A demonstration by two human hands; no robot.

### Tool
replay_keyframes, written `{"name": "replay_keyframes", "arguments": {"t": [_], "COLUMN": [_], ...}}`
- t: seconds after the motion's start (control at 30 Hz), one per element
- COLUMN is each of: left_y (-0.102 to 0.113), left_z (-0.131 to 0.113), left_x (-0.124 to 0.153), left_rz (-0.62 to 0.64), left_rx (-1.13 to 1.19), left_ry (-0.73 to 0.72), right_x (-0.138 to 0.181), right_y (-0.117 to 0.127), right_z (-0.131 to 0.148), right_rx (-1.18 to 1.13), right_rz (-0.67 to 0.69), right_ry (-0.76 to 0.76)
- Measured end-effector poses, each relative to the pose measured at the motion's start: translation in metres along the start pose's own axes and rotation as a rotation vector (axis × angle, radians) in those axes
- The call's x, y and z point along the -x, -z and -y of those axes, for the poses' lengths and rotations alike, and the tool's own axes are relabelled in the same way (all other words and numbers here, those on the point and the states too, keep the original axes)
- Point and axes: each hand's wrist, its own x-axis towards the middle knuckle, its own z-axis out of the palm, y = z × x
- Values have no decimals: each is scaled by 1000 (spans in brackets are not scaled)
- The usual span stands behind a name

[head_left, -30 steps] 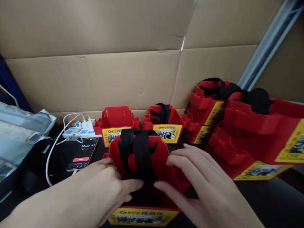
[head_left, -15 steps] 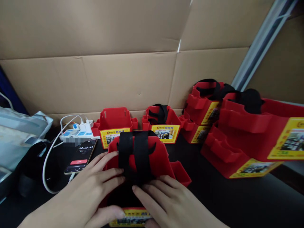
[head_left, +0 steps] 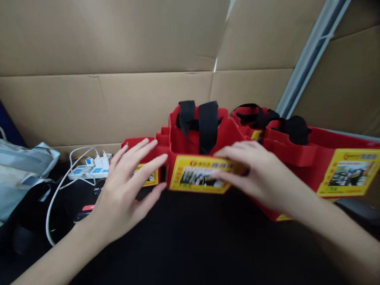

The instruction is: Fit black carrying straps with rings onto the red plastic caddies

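A red plastic bin (head_left: 228,132) with black straps (head_left: 208,122) and a yellow picture label (head_left: 190,176) sits ahead of me near the cardboard wall. My right hand (head_left: 259,172) pinches its front rim at the right, thumb over the label and fingers over the edge. My left hand (head_left: 126,194) is spread open beside the bin's lower left, fingertips near its side pocket; whether they touch it I cannot tell. Behind those fingers, a second red bin (head_left: 135,141) is partly hidden. Whether the strapped bin rests on another bin is hidden.
Red bins (head_left: 297,150) with straps are stacked at the right. On the left are a power strip (head_left: 101,173), a white cable (head_left: 56,198), a phone (head_left: 97,192) partly under my arm, and a pale bag (head_left: 23,170). Cardboard (head_left: 148,107) stands behind the black table (head_left: 190,241).
The strapped bin has moved from close in front of me to farther back and slightly right. My left hand has come off it; my right hand now grips its front rim.
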Motion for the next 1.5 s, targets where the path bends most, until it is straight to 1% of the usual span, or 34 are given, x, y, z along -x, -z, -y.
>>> {"name": "replay_keyframes", "arguments": {"t": [0.03, 0.07, 0.17, 0.27, 0.33, 0.43, 0.53, 0.6, 0.7, 0.77, 0.87, 0.93, 1.03, 1.1, 1.17, 1.23, 1.3, 1.37, 1.43, 1.5], "left_y": [-8, -18, -50, -76, -85, -92, -95, -98, -102, -103, -99, -93, -83, -78, -73, -69, -66, -63, -56, -41], "left_z": [6, 12, 36, 59, 70, 79, 84, 87, 92, 93, 86, 74, 49, 32, 17, 5, -5, -12, -13, -3], "left_x": [0, 1, 13, 29, 37, 47, 52, 53, 54, 54, 53, 52, 51, 53, 56, 59, 61, 59, 54, 48], "left_rz": [-19, -8, 129, 233, 263, 283, 291, 286, 284, 289, 285, 265, 221, 177, 125, 91, 89, 101, 113, 84], "left_rx": [-4, -7, -39, -91, -103, -108, -99, -72, -7, 37, 101, 135, 158, 167, 185, 196, 194, 200, 224, 219], "left_ry": [15, 23, 61, 139, 177, 197, 196, 198, 227, 255, 265, 249, 213, 173, 96, 9, -50, -70, -88, -74], "right_x": [-11, -22, -47, -59, -61, -62, -63, -63, -58, -50, -32, -16, 13, 33, 48, 58, 62, 63, 64, 65], "right_y": [1, 0, -14, -34, -43, -48, -48, -50, -54, -58, -71, -87, -118, -137, -149, -155, -156, -156, -156, -158], "right_z": [-15, -30, -71, -103, -116, -128, -132, -131, -120, -105, -72, -47, -15, -3, 0, -4, -10, -14, -15, -14], "right_rx": [21, 25, -76, -142, -164, -173, -75, 59, 246, 311, 311, 228, -66, -259, -392, -488, -574, -634, -653, -639], "right_rz": [21, 32, 90, 149, 191, 244, 267, 255, 176, 66, -137, -210, -134, -73, -63, -132, -210, -220, -183, -180], "right_ry": [-24, -58, -116, -120, -116, -84, -68, -71, -53, -60, -140, -162, -35, -6, -2, -17, -45, -82, -105, -99]}}
